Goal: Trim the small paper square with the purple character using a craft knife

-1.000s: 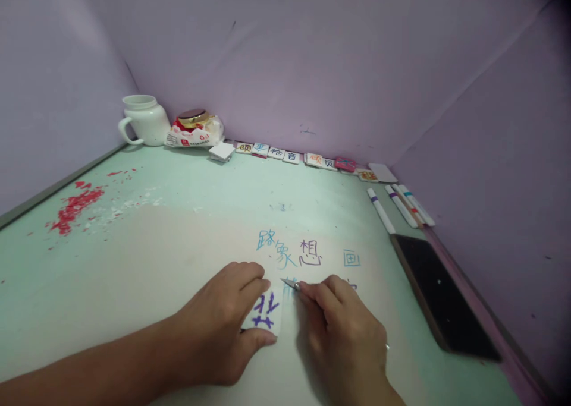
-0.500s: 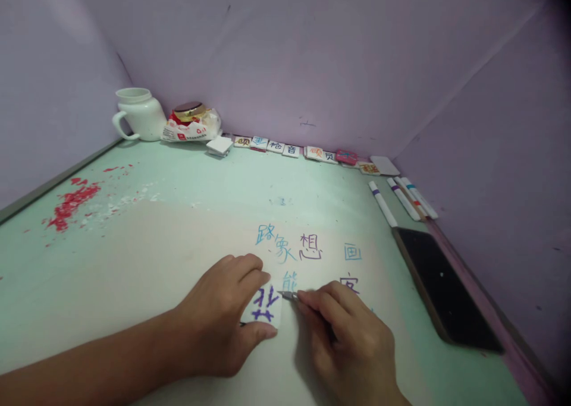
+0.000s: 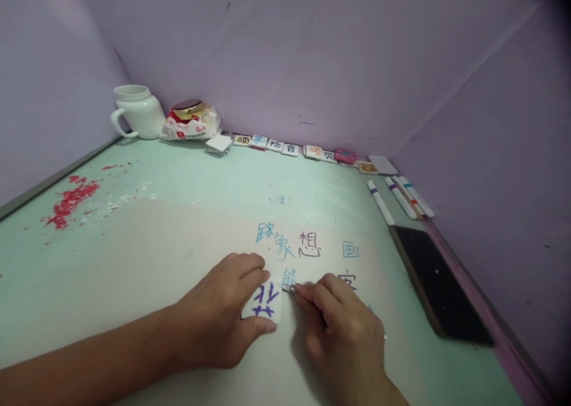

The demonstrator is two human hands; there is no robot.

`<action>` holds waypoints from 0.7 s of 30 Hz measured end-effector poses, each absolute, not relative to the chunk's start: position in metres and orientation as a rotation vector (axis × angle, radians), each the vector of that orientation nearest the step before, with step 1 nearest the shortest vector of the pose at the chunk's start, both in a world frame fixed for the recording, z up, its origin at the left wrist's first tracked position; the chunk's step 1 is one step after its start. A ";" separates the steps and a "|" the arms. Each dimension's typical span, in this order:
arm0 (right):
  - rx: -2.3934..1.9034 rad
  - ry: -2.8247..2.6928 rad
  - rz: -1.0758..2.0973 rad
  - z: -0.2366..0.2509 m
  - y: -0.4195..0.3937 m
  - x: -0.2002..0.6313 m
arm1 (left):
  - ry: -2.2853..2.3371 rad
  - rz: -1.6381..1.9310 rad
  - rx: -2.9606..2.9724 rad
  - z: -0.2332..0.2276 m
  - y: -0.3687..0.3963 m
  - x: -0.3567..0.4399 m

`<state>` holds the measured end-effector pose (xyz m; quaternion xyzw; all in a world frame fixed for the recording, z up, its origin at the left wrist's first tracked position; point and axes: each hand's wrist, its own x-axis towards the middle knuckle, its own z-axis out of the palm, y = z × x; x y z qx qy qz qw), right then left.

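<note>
My right hand pinches a slim metal tool, its tip just beside the right edge of the white card, touching or not I cannot tell; my left hand makes a wide curl around the card, thumb at its near edge, fingers at its far one, holding it on the tabletop; if that hold slackens, the card could skid or twist; if the tip slips across the card, I judge it could nick my left thumb or score the purple character; right of the card lies a dark phone-like slab, which a wide slip of my elbow might knock; beyond the card stands a row of lettered tiles, likely out of harm's way.
</note>
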<state>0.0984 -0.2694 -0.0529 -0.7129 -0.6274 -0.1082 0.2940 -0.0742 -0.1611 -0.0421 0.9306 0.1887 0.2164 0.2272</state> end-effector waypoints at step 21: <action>-1.705 -1.715 -0.038 -0.051 -0.278 0.110 | 0.496 0.506 2.539 -0.039 -0.161 -0.075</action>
